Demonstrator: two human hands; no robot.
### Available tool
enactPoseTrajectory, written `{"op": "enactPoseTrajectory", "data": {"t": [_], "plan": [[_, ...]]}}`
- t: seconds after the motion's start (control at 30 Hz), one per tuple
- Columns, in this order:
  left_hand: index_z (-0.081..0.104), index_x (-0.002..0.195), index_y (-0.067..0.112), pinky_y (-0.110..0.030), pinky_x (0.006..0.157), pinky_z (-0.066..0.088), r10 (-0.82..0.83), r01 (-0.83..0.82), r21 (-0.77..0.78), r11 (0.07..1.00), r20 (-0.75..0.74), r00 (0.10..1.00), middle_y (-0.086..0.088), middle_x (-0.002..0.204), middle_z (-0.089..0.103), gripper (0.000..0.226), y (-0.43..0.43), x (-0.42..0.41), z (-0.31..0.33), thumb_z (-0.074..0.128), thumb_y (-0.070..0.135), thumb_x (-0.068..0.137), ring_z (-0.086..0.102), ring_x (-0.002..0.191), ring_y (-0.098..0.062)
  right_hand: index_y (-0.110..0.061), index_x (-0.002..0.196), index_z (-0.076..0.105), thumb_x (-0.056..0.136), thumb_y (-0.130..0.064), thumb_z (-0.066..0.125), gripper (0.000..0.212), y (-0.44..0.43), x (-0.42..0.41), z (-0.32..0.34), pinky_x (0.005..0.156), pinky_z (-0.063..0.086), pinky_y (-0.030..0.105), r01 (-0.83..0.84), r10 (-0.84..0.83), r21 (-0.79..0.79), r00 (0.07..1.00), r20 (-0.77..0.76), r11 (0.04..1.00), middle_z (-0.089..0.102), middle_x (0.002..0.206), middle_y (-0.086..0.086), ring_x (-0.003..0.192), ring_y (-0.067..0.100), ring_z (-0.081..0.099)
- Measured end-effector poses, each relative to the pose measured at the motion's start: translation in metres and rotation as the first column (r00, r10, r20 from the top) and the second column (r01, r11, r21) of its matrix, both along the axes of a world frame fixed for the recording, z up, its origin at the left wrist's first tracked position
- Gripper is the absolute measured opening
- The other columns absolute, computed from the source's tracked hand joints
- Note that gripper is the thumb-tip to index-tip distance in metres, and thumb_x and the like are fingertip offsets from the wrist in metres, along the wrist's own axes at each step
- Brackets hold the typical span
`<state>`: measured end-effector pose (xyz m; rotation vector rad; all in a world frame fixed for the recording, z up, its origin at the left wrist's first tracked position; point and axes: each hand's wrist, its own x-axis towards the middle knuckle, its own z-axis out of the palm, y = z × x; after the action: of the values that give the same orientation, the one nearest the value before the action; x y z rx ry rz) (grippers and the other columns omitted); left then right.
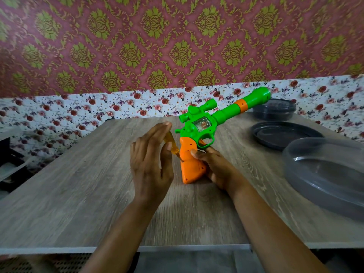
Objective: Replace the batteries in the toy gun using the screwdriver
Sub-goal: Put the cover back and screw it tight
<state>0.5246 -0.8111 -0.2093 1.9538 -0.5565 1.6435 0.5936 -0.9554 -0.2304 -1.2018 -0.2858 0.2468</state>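
Observation:
A green toy gun (206, 123) with an orange grip (192, 166) stands on its grip butt on the wooden table (78, 184), barrel pointing up and to the right. My right hand (216, 166) grips the orange grip from the right, thumb lying on its near face. An amber-handled screwdriver (171, 141) slants down with its tip in a screw hole on the grip's left edge. My left hand (151, 160) pinches the handle between the thumb and the straight fingers.
On the right of the table lie a dark round container (273, 110), a dark flat lid (283, 134) and a large translucent grey bowl (325, 174). The table's front edge runs just below my forearms. Flowered wallpaper backs the table.

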Motion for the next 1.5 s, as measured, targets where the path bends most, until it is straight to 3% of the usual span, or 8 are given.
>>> {"op": "enactPoseTrajectory", "data": {"t": [0.1, 0.27, 0.63, 0.9, 1.1, 1.2, 1.33, 1.5], "plan": [[0.051, 0.122, 0.016, -0.03, 0.083, 0.042, -0.026, 0.026, 0.008, 1.0, 0.004, 1.0, 0.001, 0.123, 0.051, 0.029, 0.0002, -0.0007, 0.001, 0.049, 0.017, 0.093, 0.049, 0.11, -0.009, -0.021, 0.116, 0.051, 0.092, -0.007, 0.05, 0.028, -0.0001, -0.0002, -0.0001, 0.07, 0.055, 0.029, 0.0, 0.0, 0.002, 1.0, 0.002, 1.0, 0.065, 0.1, -0.003, 0.089, 0.011, 0.063], [0.055, 0.111, 0.017, -0.042, 0.068, 0.047, -0.052, 0.052, 0.002, 0.999, 0.055, 0.997, -0.001, 0.104, 0.048, 0.018, 0.0031, 0.0016, 0.0014, 0.052, 0.018, 0.093, 0.053, 0.092, -0.021, -0.021, 0.117, 0.052, 0.091, -0.008, 0.052, 0.029, -0.0008, 0.0012, -0.0014, 0.074, 0.052, 0.033, 0.006, -0.006, 0.006, 1.0, -0.013, 1.0, 0.064, 0.103, -0.001, 0.093, 0.014, 0.062], [0.052, 0.118, 0.017, -0.033, 0.083, 0.043, -0.037, 0.038, -0.013, 0.999, 0.016, 0.999, 0.0, 0.12, 0.052, 0.024, 0.0008, -0.0003, 0.0013, 0.046, 0.018, 0.095, 0.051, 0.107, -0.013, -0.021, 0.117, 0.051, 0.091, -0.008, 0.051, 0.029, -0.0001, 0.0026, -0.0025, 0.068, 0.055, 0.029, 0.003, -0.003, 0.001, 1.0, 0.002, 1.0, 0.065, 0.101, -0.003, 0.091, 0.012, 0.063], [0.054, 0.11, 0.017, -0.043, 0.07, 0.048, -0.049, 0.049, -0.009, 0.999, 0.047, 0.998, 0.0, 0.103, 0.049, 0.018, 0.0035, 0.0001, 0.0021, 0.053, 0.022, 0.093, 0.053, 0.093, -0.02, -0.021, 0.118, 0.051, 0.091, -0.008, 0.051, 0.03, 0.0003, 0.0027, -0.003, 0.07, 0.054, 0.031, 0.005, -0.005, 0.007, 1.0, -0.009, 1.0, 0.065, 0.104, -0.001, 0.092, 0.014, 0.062], [0.049, 0.124, 0.013, -0.021, 0.083, 0.037, -0.025, 0.025, -0.018, 1.0, 0.013, 1.0, 0.007, 0.119, 0.054, 0.032, 0.0, -0.001, 0.0014, 0.042, 0.008, 0.094, 0.053, 0.101, -0.008, -0.025, 0.104, 0.056, 0.091, -0.009, 0.051, 0.021, -0.0005, 0.0017, -0.0017, 0.063, 0.055, 0.027, 0.007, -0.007, -0.008, 1.0, -0.011, 1.0, 0.065, 0.1, -0.005, 0.088, 0.01, 0.063], [0.053, 0.121, 0.015, -0.028, 0.084, 0.041, -0.059, 0.059, -0.015, 0.998, 0.014, 0.998, 0.002, 0.124, 0.055, 0.027, 0.0006, -0.0015, 0.0019, 0.044, 0.016, 0.095, 0.051, 0.108, -0.007, -0.025, 0.104, 0.055, 0.092, -0.008, 0.05, 0.021, -0.0012, 0.0005, -0.0013, 0.063, 0.056, 0.026, -0.004, 0.004, 0.002, 1.0, -0.003, 1.0, 0.065, 0.099, -0.004, 0.088, 0.01, 0.063], [0.057, 0.112, 0.019, -0.041, 0.068, 0.046, -0.061, 0.062, -0.005, 0.998, 0.066, 0.996, -0.002, 0.106, 0.048, 0.02, 0.0033, -0.0006, 0.0024, 0.053, 0.018, 0.093, 0.053, 0.091, -0.02, -0.017, 0.122, 0.051, 0.092, -0.006, 0.049, 0.033, 0.0, -0.0006, -0.0002, 0.062, 0.058, 0.025, -0.012, 0.012, 0.026, 1.0, 0.003, 1.0, 0.064, 0.102, 0.0, 0.089, 0.013, 0.063], [0.057, 0.109, 0.017, -0.04, 0.071, 0.044, -0.028, 0.026, 0.02, 0.999, 0.082, 0.996, 0.001, 0.106, 0.061, 0.02, 0.0023, 0.0007, 0.002, 0.049, 0.009, 0.092, 0.055, 0.095, -0.017, -0.015, 0.128, 0.048, 0.091, -0.007, 0.049, 0.037, 0.0006, 0.0004, -0.0011, 0.066, 0.057, 0.028, -0.002, 0.002, 0.013, 1.0, -0.005, 1.0, 0.064, 0.106, 0.002, 0.092, 0.014, 0.062]]}}
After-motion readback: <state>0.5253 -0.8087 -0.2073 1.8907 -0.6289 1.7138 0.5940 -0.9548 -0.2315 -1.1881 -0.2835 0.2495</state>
